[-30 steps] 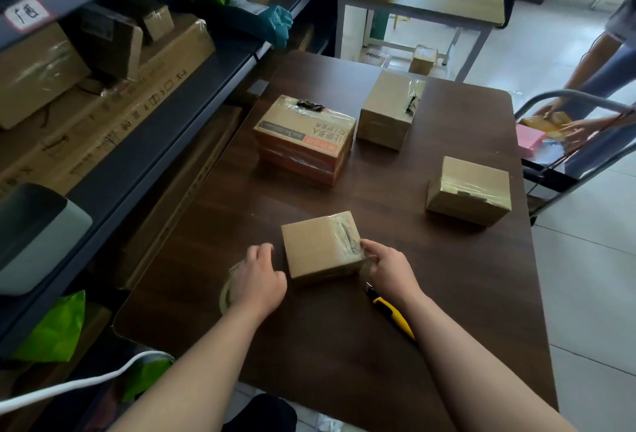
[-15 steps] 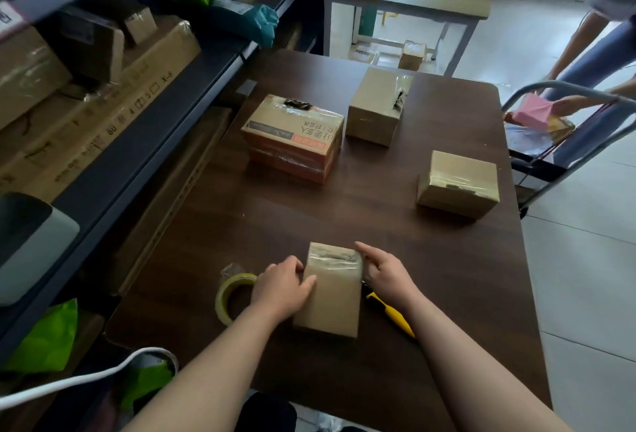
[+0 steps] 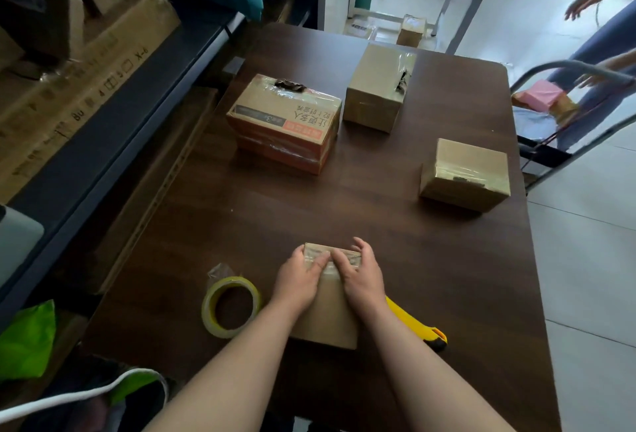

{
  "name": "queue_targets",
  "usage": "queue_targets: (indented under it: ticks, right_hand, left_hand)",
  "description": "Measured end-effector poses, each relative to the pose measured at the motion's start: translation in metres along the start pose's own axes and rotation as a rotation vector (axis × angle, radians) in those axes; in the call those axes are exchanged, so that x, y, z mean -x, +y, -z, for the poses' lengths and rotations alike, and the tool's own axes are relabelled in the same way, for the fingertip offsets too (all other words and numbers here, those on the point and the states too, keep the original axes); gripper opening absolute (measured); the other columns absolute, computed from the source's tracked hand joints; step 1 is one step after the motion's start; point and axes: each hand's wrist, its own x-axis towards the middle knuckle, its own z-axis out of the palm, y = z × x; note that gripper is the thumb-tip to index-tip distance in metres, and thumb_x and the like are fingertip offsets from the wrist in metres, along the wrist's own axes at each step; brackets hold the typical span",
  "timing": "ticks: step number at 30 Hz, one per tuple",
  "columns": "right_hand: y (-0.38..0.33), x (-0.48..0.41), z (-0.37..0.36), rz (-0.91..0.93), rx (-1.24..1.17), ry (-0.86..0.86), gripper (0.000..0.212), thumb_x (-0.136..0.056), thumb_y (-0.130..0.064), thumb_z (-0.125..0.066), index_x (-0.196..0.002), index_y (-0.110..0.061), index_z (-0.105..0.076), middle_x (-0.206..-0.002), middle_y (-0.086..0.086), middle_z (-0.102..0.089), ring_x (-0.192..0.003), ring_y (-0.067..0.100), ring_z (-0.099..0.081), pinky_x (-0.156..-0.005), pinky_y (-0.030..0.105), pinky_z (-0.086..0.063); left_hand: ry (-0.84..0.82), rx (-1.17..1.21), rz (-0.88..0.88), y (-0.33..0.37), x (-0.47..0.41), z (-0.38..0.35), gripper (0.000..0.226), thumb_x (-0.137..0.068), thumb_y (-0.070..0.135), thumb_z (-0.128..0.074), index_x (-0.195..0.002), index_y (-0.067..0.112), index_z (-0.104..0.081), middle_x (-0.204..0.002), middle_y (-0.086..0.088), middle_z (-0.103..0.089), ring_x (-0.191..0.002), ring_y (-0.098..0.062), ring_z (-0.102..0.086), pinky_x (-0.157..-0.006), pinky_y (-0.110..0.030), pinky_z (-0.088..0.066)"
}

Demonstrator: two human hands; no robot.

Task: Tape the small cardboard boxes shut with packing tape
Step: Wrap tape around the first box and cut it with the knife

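Moved: my hands, now together atop the box (image 3: 327, 321).
Hands: left hand (image 3: 299, 280), right hand (image 3: 361, 277) flat, pressing tape (image 3: 329, 275).
Meaning: seam nearly sealed.

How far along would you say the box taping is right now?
Done: the printed box, tall box and right-hand box already show glossy tape. In hand: left hand and right hand press tape onto the far end of the near box. Left: perhaps its hidden seams; the tape roll and yellow knife lie beside it.

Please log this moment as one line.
left hand, right hand: press tape on box | tape roll: left of box | knife: right of box
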Motion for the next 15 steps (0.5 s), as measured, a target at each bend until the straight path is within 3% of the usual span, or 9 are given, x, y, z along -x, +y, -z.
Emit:
queue_targets:
  ticks: [2,6,8,10,13,15]
  right_hand:
    - [0.003,-0.002,0.003,0.013,-0.030,-0.033,0.049,-0.096,-0.034,-0.056,-0.141,-0.019,-0.043,-0.141,0.001,-0.051,-0.125,0.014,-0.048,-0.093,0.018,-0.033]
    - [0.004,-0.001,0.009,0.001,-0.115,-0.099,0.035,-0.104,-0.026,-0.038,-0.137,-0.018,-0.047,-0.133,0.002,-0.055,-0.117,0.009,-0.050,-0.091,0.015,-0.035]
    - [0.007,-0.002,0.012,-0.004,-0.129,-0.128,0.035,-0.106,-0.028,-0.032,-0.137,-0.022,-0.047,-0.134,0.000,-0.053,-0.125,0.013,-0.049,-0.099,0.020,-0.037]
    - [0.008,-0.001,0.016,-0.005,-0.113,-0.118,0.042,-0.106,-0.031,-0.027,-0.144,-0.020,-0.039,-0.147,0.001,-0.044,-0.137,0.014,-0.039,-0.110,0.022,-0.029]
    - [0.011,0.007,0.018,-0.009,-0.063,-0.037,0.048,-0.106,-0.029,-0.027,-0.152,-0.014,-0.027,-0.157,0.001,-0.030,-0.144,0.013,-0.026,-0.109,0.016,-0.017]
    - [0.016,0.016,0.013,0.006,-0.059,-0.032,0.049,-0.106,-0.027,-0.028,-0.152,-0.012,-0.026,-0.157,0.001,-0.029,-0.145,0.013,-0.025,-0.107,0.014,-0.017]
  left_hand:
    - [-0.002,-0.014,-0.029,-0.002,-0.001,0.000,0.049,-0.095,0.048,-0.049,-0.129,0.013,-0.055,-0.121,-0.007,-0.065,-0.113,-0.026,-0.059,-0.087,-0.029,-0.044]
    - [-0.017,0.013,-0.015,-0.004,0.001,0.003,0.052,-0.100,0.044,-0.037,-0.141,0.013,-0.047,-0.136,-0.009,-0.056,-0.126,-0.025,-0.050,-0.102,-0.031,-0.040]
    - [-0.032,0.048,0.002,-0.003,0.004,0.006,0.052,-0.102,0.042,-0.031,-0.145,0.014,-0.041,-0.145,-0.007,-0.047,-0.134,-0.023,-0.042,-0.108,-0.029,-0.032]
    - [-0.028,0.095,0.014,-0.001,0.008,0.008,0.051,-0.104,0.039,-0.026,-0.148,0.014,-0.035,-0.152,-0.003,-0.038,-0.140,-0.019,-0.033,-0.111,-0.025,-0.024]
    - [0.009,0.094,0.006,-0.001,0.015,0.008,0.052,-0.105,0.038,-0.023,-0.152,0.016,-0.025,-0.157,-0.002,-0.027,-0.144,-0.018,-0.024,-0.114,-0.027,-0.019]
    - [0.036,0.057,-0.008,-0.004,0.018,0.006,0.051,-0.105,0.035,-0.025,-0.151,0.013,-0.028,-0.155,-0.005,-0.032,-0.142,-0.020,-0.029,-0.112,-0.027,-0.023]
